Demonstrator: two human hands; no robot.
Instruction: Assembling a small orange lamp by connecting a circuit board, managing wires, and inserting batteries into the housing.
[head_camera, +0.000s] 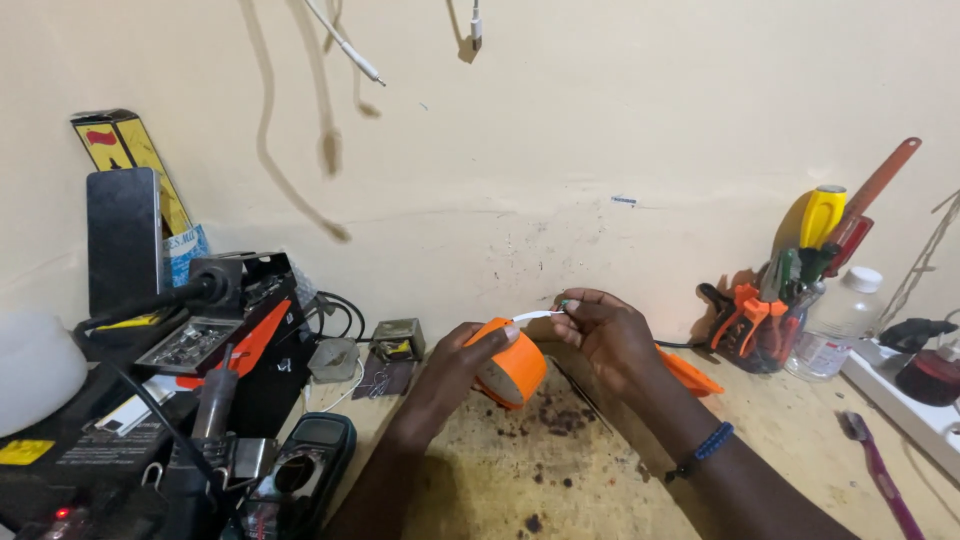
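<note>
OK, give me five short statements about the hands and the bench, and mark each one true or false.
1. The left hand holds an orange roll of tape. True.
2. The right hand pinches a thin white cable at its end. True.
3. The clear plastic bottle stands at the left edge of the bench. False: it stands at the right, beside the tool holder.
4. A purple toothbrush lies on the bench at the right. True.
5. The right wrist is bare. False: it wears a blue bracelet.
</note>
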